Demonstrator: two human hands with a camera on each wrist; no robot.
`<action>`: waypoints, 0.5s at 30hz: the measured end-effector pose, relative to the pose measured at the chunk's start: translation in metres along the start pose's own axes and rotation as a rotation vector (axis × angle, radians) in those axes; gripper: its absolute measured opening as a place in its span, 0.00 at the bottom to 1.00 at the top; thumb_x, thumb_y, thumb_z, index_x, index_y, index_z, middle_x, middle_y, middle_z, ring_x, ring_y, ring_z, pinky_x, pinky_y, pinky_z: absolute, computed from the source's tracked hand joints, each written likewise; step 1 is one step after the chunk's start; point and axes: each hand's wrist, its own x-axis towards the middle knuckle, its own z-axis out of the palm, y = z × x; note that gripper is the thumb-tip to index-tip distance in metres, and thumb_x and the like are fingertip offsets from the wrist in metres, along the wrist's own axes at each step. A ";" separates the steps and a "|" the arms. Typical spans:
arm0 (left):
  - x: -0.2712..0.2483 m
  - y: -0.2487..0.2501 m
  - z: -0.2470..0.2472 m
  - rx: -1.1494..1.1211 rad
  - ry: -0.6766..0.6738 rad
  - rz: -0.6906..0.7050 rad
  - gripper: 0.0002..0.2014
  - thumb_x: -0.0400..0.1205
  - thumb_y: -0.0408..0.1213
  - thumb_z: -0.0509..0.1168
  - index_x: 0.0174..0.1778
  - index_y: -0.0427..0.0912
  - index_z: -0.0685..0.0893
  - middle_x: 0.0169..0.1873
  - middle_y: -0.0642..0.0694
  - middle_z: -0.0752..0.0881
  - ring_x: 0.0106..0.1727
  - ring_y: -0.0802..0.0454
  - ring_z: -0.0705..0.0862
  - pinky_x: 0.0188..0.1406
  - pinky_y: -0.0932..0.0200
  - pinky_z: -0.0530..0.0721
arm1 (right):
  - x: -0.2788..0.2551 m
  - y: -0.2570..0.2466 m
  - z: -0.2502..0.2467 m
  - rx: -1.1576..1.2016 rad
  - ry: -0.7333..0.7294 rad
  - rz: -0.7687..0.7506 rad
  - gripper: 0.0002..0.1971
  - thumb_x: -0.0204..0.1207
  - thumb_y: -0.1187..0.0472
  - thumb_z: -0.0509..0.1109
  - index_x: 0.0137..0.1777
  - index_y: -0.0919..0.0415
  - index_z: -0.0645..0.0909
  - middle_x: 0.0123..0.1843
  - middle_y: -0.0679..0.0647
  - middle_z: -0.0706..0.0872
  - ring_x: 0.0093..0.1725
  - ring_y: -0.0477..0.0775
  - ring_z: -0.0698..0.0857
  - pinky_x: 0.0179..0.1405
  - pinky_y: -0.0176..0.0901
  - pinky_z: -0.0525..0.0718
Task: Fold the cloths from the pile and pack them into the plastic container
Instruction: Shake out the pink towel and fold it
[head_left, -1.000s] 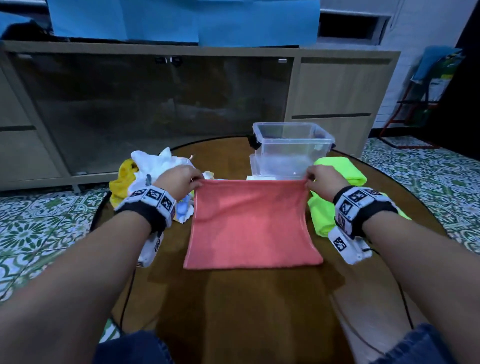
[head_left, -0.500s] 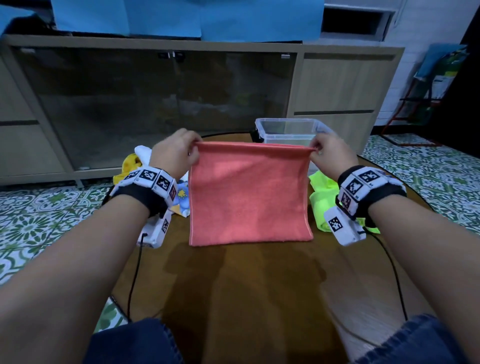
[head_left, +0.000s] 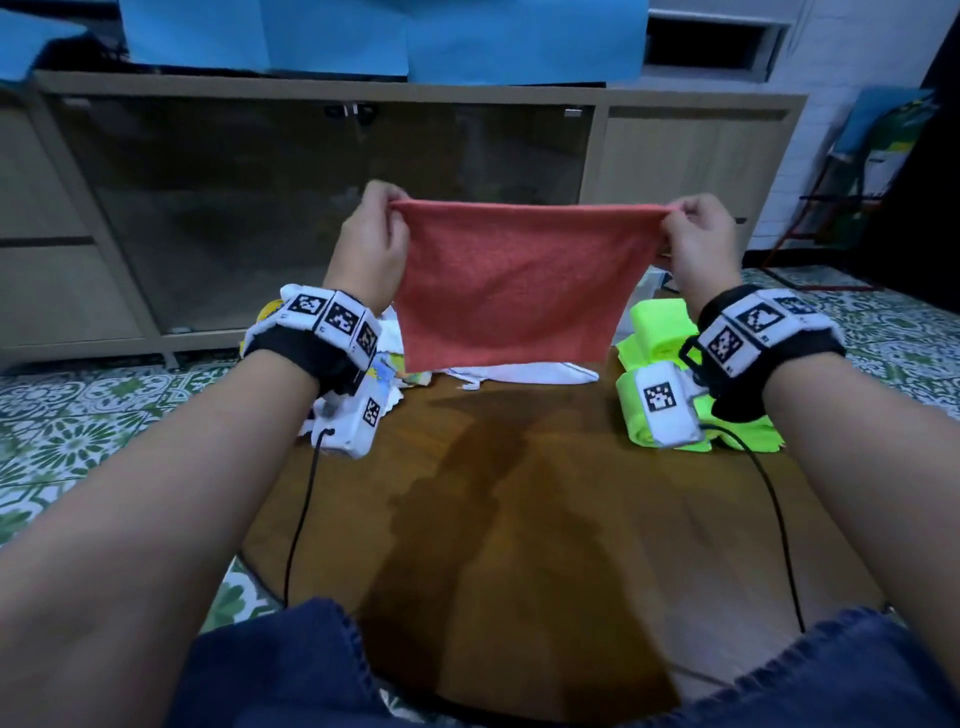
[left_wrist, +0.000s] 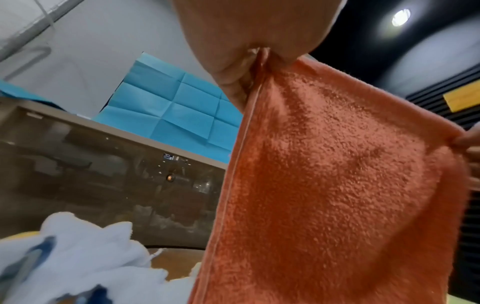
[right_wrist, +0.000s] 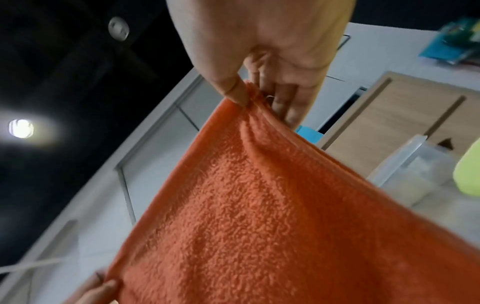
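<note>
An orange-red terry cloth (head_left: 511, 283) hangs spread in the air above the round wooden table (head_left: 519, 493). My left hand (head_left: 371, 234) pinches its top left corner and my right hand (head_left: 696, 239) pinches its top right corner. The left wrist view shows the cloth (left_wrist: 337, 185) hanging from my left hand (left_wrist: 255, 59). In the right wrist view the thumb of my right hand (right_wrist: 249, 92) presses the cloth (right_wrist: 259, 216) against the fingers. The clear plastic container (right_wrist: 415, 170) stands behind the cloth, mostly hidden in the head view. The pile of white and yellow cloths (head_left: 389, 353) lies at the left.
Neon green cloths (head_left: 654, 332) lie on the table at the right. A flat white cloth (head_left: 519, 373) lies under the hanging cloth's lower edge. A low wooden cabinet (head_left: 337, 208) with glass doors stands behind the table. Patterned tiles (head_left: 78, 431) cover the floor.
Both hands have lifted the orange-red cloth off the table by its far edge. It has gone from lying flat to hanging clear in the air, now covering the container.
</note>
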 end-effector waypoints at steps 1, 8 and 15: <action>0.000 0.006 -0.001 -0.037 0.020 -0.006 0.12 0.85 0.30 0.51 0.60 0.33 0.75 0.51 0.37 0.83 0.51 0.47 0.80 0.45 0.65 0.70 | 0.001 -0.004 -0.002 0.030 0.016 0.014 0.10 0.75 0.66 0.59 0.36 0.51 0.70 0.34 0.51 0.76 0.34 0.52 0.78 0.34 0.46 0.80; 0.005 0.004 0.002 0.026 0.025 -0.016 0.12 0.86 0.38 0.56 0.62 0.40 0.78 0.56 0.42 0.85 0.58 0.45 0.82 0.53 0.57 0.76 | 0.017 -0.001 -0.010 -0.158 -0.015 -0.050 0.05 0.81 0.65 0.61 0.46 0.55 0.74 0.40 0.45 0.76 0.37 0.42 0.75 0.34 0.30 0.75; -0.015 -0.064 0.032 0.391 -0.297 -0.061 0.06 0.79 0.38 0.66 0.51 0.46 0.85 0.50 0.47 0.87 0.53 0.46 0.84 0.47 0.57 0.75 | 0.008 0.072 -0.002 -0.622 -0.279 -0.057 0.14 0.72 0.69 0.68 0.30 0.54 0.71 0.33 0.56 0.78 0.39 0.54 0.77 0.39 0.44 0.73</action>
